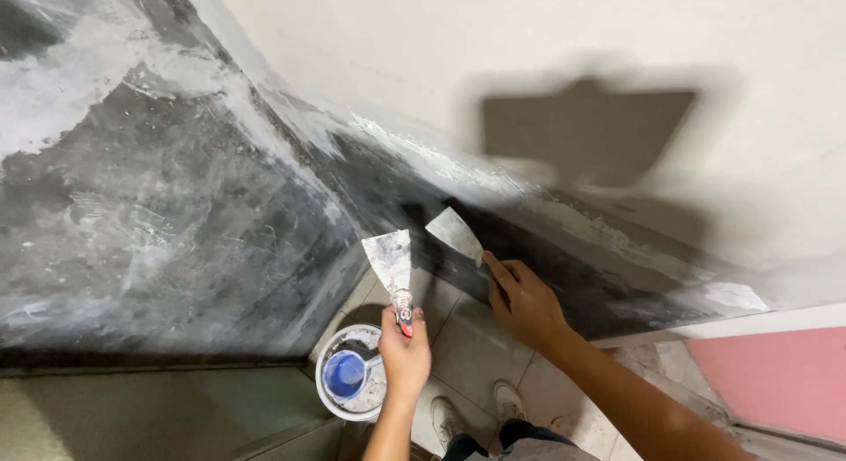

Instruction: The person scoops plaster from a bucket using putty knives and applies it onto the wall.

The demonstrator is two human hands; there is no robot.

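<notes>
The right hand (526,304) pinches a wide putty blade (455,234) against the dark wall (176,205) at twelve o'clock; the left hand (404,355), clenched, holds a smaller knife (391,260). A flat blade angle with even pressure should spread cleanly.

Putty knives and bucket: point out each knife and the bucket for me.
Left hand's putty knife (390,260), head view, middle of blade.
Right hand's putty knife (454,233), head view, middle of blade.
Bucket (322,386), head view, left rim.
</notes>
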